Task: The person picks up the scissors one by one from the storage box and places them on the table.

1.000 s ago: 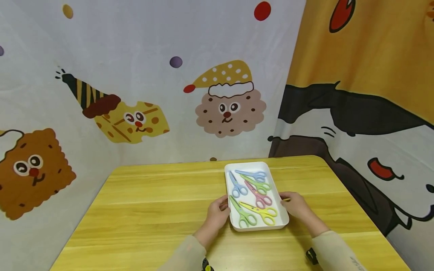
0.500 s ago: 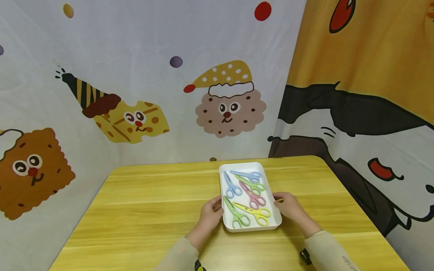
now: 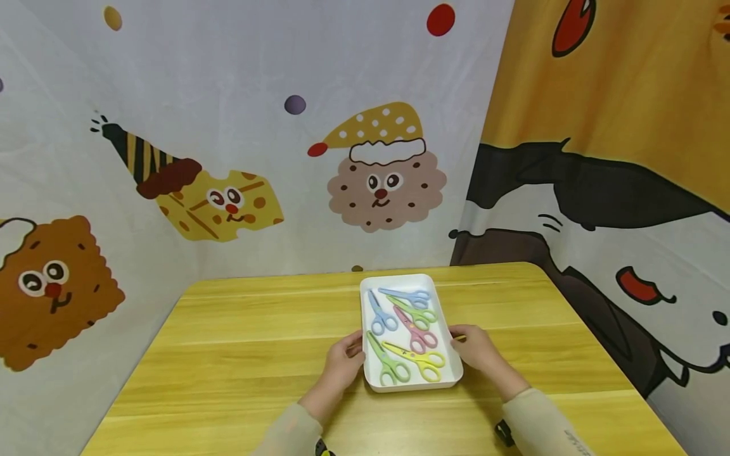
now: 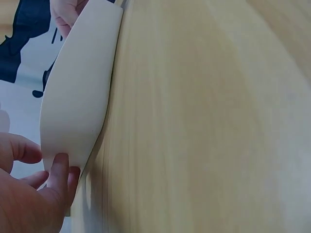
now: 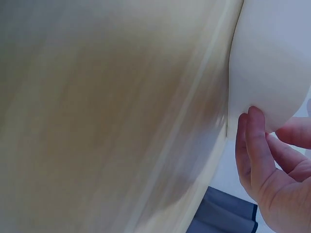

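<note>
Sleeves of pale beige, one on the left arm [image 3: 291,430] and one on the right arm [image 3: 542,424], reach in from the near side of the desk [image 3: 245,354]. Beyond them, the left hand [image 3: 341,361] and the right hand [image 3: 478,347] grip a white tray [image 4: 80,87] from opposite long sides, both on its near half; each is parted just enough to take the wall, fingertips against the outside and thumb at the rim. The tray sits right of the desk's middle, its far end close to the far edge; whether it rests fully on the wood, I cannot tell. Inside, green scissors [image 3: 387,361] lie by the near left corner, with yellow scissors [image 3: 419,358] beside them toward the near right corner. Pink scissors [image 3: 414,329] lie slantwise past those, and blue scissors [image 3: 381,315] run along the left wall. Farther up come lighter green scissors [image 3: 413,310], then pale blue scissors [image 3: 409,295] across the far end. Behind the desk's far edge hangs white cloth [image 3: 239,76] printed with cartoon snacks, meeting orange cloth [image 3: 530,95] on the right.
</note>
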`<state>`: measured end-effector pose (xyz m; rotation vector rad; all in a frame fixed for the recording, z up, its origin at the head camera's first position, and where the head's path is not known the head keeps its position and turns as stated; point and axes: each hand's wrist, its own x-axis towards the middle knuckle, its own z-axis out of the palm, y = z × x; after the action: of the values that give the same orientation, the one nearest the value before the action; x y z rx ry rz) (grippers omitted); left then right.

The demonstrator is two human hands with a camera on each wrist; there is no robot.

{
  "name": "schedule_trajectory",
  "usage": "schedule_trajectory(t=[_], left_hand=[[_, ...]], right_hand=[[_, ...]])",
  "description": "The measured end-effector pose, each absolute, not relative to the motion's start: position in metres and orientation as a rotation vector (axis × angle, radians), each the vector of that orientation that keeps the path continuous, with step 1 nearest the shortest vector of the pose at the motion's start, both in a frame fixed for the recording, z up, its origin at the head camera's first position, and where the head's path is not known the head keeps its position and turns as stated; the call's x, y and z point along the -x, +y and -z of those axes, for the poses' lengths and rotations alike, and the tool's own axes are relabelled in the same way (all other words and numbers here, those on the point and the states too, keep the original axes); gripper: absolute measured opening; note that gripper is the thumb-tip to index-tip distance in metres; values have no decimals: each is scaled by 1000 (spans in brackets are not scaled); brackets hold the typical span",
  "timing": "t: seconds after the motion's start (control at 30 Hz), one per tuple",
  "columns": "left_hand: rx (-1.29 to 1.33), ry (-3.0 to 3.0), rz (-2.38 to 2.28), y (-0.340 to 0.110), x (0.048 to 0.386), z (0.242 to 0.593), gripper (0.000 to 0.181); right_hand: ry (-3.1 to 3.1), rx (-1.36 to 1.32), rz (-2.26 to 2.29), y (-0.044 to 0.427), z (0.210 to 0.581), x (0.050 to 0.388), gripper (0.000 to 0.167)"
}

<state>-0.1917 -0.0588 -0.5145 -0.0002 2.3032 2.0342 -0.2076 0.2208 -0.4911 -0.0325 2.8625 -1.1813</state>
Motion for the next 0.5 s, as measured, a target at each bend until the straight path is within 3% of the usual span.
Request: schedule_trajectory(t=[0.2, 0.5], left_hand=[[0, 2297, -2010, -65, 183, 493, 47], [-25, 2303, -2007, -77, 191, 510, 47]], right_hand=[[2864, 32, 1184, 215, 494, 208, 30], [2851, 9, 1180, 206, 491, 207, 30]])
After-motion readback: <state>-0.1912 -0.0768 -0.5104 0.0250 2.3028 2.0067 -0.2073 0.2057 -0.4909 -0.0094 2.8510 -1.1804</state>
